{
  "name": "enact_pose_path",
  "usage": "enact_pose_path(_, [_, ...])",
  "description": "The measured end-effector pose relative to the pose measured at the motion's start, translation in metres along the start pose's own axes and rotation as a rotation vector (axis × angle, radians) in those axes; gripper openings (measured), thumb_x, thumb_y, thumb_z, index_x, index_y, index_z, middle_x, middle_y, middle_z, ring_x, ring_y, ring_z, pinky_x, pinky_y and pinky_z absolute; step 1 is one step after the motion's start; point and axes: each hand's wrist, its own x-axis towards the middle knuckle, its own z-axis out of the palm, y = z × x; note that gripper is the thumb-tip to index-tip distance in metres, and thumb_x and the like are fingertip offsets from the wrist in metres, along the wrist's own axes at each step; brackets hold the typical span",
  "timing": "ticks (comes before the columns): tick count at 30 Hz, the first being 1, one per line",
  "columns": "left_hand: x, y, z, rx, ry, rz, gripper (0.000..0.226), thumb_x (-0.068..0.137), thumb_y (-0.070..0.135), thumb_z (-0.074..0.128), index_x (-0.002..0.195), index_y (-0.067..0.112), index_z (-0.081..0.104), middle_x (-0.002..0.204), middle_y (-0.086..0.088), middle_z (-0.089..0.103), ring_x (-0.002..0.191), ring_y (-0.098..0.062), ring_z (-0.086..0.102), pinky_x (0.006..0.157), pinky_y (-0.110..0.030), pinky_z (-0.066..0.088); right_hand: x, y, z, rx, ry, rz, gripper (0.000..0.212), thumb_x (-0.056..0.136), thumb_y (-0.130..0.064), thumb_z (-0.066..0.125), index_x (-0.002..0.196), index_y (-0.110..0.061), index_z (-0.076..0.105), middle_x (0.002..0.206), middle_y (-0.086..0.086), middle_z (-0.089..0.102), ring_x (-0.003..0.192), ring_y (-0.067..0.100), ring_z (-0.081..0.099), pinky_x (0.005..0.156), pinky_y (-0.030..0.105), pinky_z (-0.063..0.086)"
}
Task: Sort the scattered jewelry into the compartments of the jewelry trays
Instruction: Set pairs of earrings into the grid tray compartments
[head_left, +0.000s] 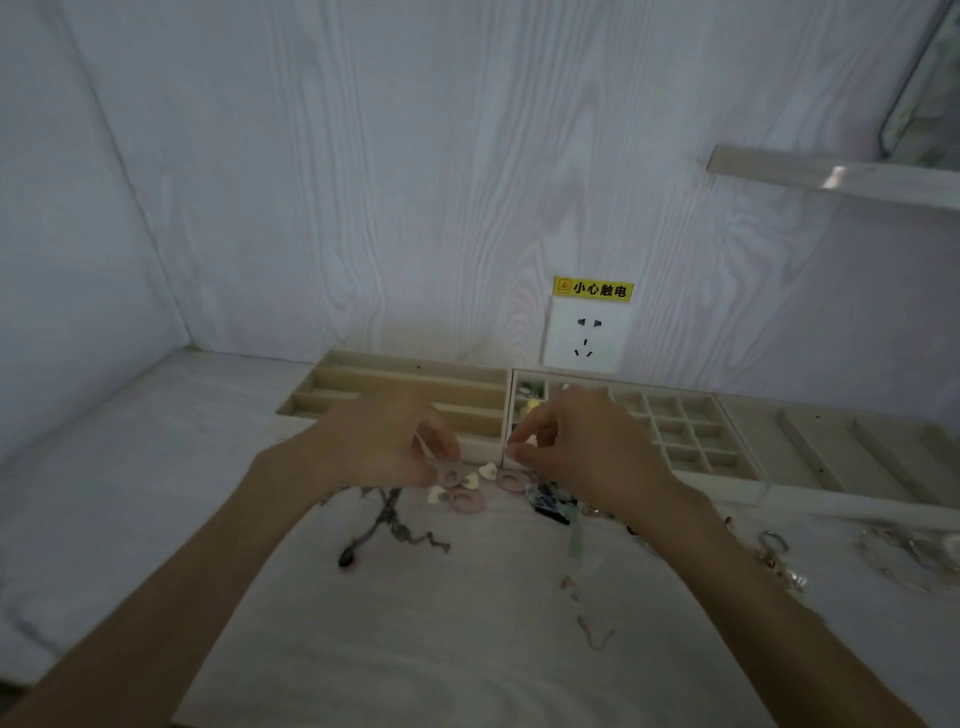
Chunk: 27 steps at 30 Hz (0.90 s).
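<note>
A small cluster of jewelry lies on a pale tabletop (467, 649) just in front of the trays: pink oval ring-shaped pieces (467, 500) and small cream heart-shaped pieces (487, 471), touching or nearly touching one another. To the left of them trails a dark chain or necklace (387, 530); to the right sits a blue-and-black piece (545, 501) with a pale green strip hanging toward the viewer, and more small metal items are scattered toward the right edge of the table. Both of the person's hands hover over the cluster. The left hand (379, 449) has its fingers curled, and the thumb and forefinger seem to pinch something pinkish, though blur makes it hard to be sure what it is. The right hand (571, 441) also has its fingertips drawn together, as if pinching a tiny pale item, but I cannot tell what it holds. Behind the hands stand the trays: a left tray (395, 379) with long channels, a middle tray (691, 431) divided into small square cells, a few near its left end already holding coloured items, and a right tray (852, 452) with slanted slots. To do this step well, it seems best to separate one piece at a time, keep matching hearts and ovals together, and lower each into a cell rather than dropping it. A wall socket (584, 338) with a yellow warning label is behind the trays.
</note>
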Motion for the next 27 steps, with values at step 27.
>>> enact_pose_path(27, [-0.001,0.023,0.019,-0.833,0.261,0.000,0.020,0.088,0.029,0.063,0.106,0.026,0.070,0.094,0.009,0.074,0.086,0.000,0.068,0.064,-0.015,0.054,-0.006,0.004,0.016,1.151,-0.138,0.303,0.021,0.089,-0.029,0.062,0.102,-0.014,0.068,0.061,-0.006,0.053,0.043,0.004,0.035,0.041,0.017,0.022])
